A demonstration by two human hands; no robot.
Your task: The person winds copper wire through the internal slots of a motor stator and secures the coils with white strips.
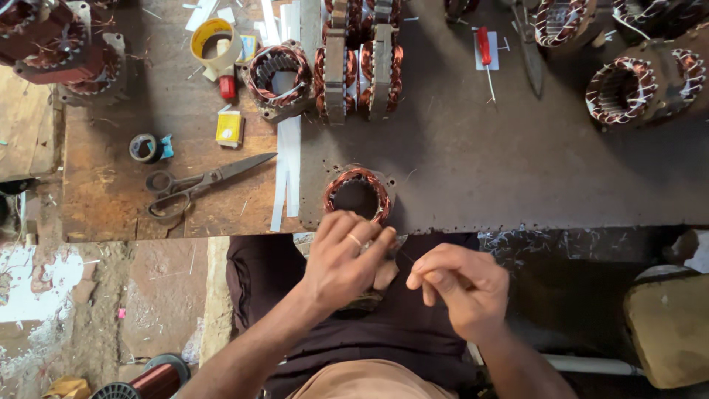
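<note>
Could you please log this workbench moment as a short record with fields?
Setting: workbench seen from above
Left hand: fingers curled at the bench edge, against a small stator with copper windings
Right hand: fingertips pinched together just below the bench edge; what they hold is too small to tell
Tools nearby: scissors, red-handled screwdriver, tape roll
Other parts: more wound stators along the back

Work surface: a table [480,170], its right portion covered by a dark grey metal sheet, its left portion [111,192] bare worn brown wood, scratched and stained. Front edge of sheet ragged. Below, at left, a rough concrete floor [148,295], reddish-brown with white patches and scattered debris. Lighting even and diffuse; mild shadows under objects.
</note>
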